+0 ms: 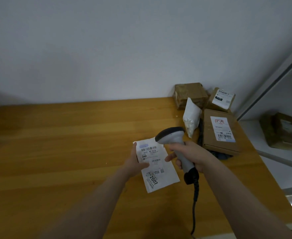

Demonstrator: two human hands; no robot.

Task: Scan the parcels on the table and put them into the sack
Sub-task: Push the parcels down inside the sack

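Left hand (136,160) holds white parcel (157,171), right hand (192,156) grips scanner (172,136) over its label; several other parcels (219,130) wait unscanned on surface (55,144), sack unseen.

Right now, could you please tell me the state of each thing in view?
White labelled flat mailer: held label-up by left hand.
Grey handheld barcode scanner: gripped by right hand.
White plastic pouch: propped on edge.
Flat brown cardboard box: lying label-up.
Small brown cardboard box: tilted, label-up.
Tape-wrapped brown parcel: lying, label unseen.
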